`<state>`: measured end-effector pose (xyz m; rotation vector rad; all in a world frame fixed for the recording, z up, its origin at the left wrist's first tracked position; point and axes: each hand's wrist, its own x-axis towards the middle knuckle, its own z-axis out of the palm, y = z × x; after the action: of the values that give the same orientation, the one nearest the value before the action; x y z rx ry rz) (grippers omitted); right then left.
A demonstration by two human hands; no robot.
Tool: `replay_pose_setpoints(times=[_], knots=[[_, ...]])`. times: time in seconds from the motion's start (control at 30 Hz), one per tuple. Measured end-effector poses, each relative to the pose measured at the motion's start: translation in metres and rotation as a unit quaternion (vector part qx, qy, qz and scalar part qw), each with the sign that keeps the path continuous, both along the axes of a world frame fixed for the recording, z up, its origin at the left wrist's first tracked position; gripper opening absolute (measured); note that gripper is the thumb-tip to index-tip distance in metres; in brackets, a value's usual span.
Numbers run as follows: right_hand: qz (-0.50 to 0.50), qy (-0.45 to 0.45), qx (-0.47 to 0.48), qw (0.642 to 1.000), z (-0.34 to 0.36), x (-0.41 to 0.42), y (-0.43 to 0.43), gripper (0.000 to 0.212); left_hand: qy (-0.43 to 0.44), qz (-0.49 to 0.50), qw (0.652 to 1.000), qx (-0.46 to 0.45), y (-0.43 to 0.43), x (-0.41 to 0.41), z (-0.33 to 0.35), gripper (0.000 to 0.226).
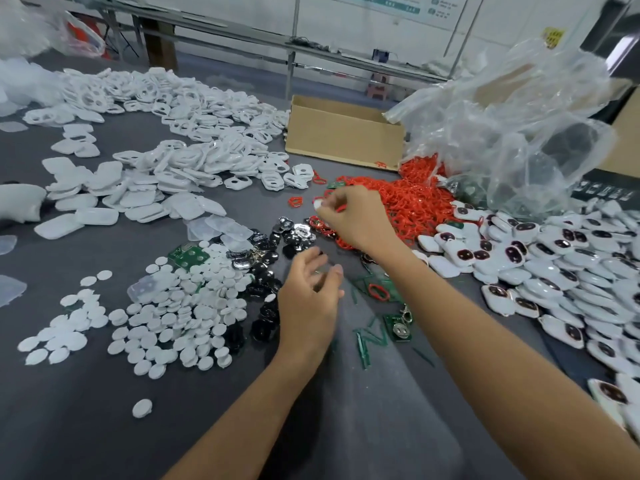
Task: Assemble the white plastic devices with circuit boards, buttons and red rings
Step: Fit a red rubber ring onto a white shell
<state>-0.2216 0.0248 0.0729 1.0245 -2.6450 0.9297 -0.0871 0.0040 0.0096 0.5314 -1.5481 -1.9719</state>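
My right hand (pixel 356 216) hovers over the edge of the red ring pile (pixel 405 202) and pinches a small white part (pixel 318 203) between its fingertips, with a red ring against its fingers. My left hand (pixel 310 292) is blurred, with loosely curled fingers holding nothing, beside the black and silver button pieces (pixel 277 244). White round discs (pixel 180 306) lie in a heap to the left. A green circuit board (pixel 398 327) lies on the grey table (pixel 86 410) by my right forearm. White shells (pixel 166 168) are heaped at the back left.
Assembled white devices (pixel 554 265) with dark windows pile up at the right. A cardboard box (pixel 346 133) stands at the back centre, a crumpled clear plastic bag (pixel 512 126) beside it. Green board strips (pixel 370 337) lie scattered near my arms.
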Motion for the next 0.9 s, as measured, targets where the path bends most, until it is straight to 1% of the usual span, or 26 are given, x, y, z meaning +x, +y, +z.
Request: replay_pose_setpoints(times=[0.07,0.13,0.2,0.27,0.3,0.37,0.4,0.43,0.47,0.5,0.53,0.57,0.63,0.7,0.8,0.83,0.9], knots=[[0.010,-0.047,-0.008,0.999,-0.006,0.029,0.017,0.020,0.005,-0.006,1.000,-0.006,0.000,0.000,0.000,0.038],[0.012,-0.063,-0.013,0.998,-0.014,0.056,0.033,0.014,0.005,-0.004,0.999,-0.035,-0.001,0.000,-0.002,0.033],[0.021,-0.064,-0.031,0.997,-0.020,0.073,0.043,0.015,-0.012,0.014,0.996,-0.083,-0.002,0.000,-0.005,0.027],[0.033,-0.065,-0.049,0.996,-0.020,0.076,0.048,0.016,-0.022,0.032,0.994,-0.101,-0.002,-0.001,-0.007,0.022],[0.036,-0.052,-0.057,0.996,-0.020,0.072,0.050,0.017,-0.018,0.038,0.995,-0.093,-0.002,-0.001,-0.007,0.021],[0.015,0.006,-0.066,0.998,-0.018,0.056,0.053,0.016,0.000,0.019,1.000,-0.024,-0.001,-0.001,-0.003,0.019],[-0.011,0.042,-0.052,0.998,-0.019,0.042,0.056,0.014,0.008,0.002,1.000,0.009,-0.001,-0.002,-0.002,0.017],[-0.040,0.075,-0.014,0.996,-0.020,0.027,0.058,0.013,0.013,-0.011,1.000,0.024,-0.001,-0.002,-0.002,0.014],[-0.069,0.098,0.046,0.992,-0.022,0.011,0.061,0.020,0.015,-0.021,0.999,0.029,-0.001,-0.002,-0.001,0.013],[-0.092,0.110,0.110,0.984,-0.025,-0.004,0.065,0.028,0.019,-0.029,0.999,0.032,-0.001,-0.002,-0.001,0.014],[-0.106,0.105,0.153,0.977,-0.029,-0.017,0.068,0.031,0.023,-0.036,0.998,0.036,-0.002,-0.001,-0.001,0.015],[-0.111,0.089,0.165,0.976,-0.031,-0.025,0.070,0.029,0.026,-0.041,0.998,0.040,-0.002,0.000,-0.001,0.016],[-0.102,0.048,0.136,0.984,-0.033,-0.033,0.073,0.019,0.031,-0.050,0.997,0.044,-0.002,0.002,-0.001,0.016],[-0.092,0.030,0.089,0.991,-0.032,-0.035,0.077,0.012,0.035,-0.055,0.997,0.047,-0.002,0.002,-0.001,0.021],[-0.100,0.041,0.027,0.994,-0.028,-0.035,0.085,0.015,0.041,-0.053,0.997,0.025,-0.003,0.003,-0.002,0.039],[-0.103,0.048,0.012,0.993,-0.026,-0.033,0.088,0.016,0.040,-0.054,0.998,0.008,-0.003,0.004,-0.001,0.040],[-0.103,0.056,-0.018,0.993,-0.021,-0.026,0.093,0.014,0.023,-0.059,0.997,-0.032,-0.004,0.005,0.000,0.033]])
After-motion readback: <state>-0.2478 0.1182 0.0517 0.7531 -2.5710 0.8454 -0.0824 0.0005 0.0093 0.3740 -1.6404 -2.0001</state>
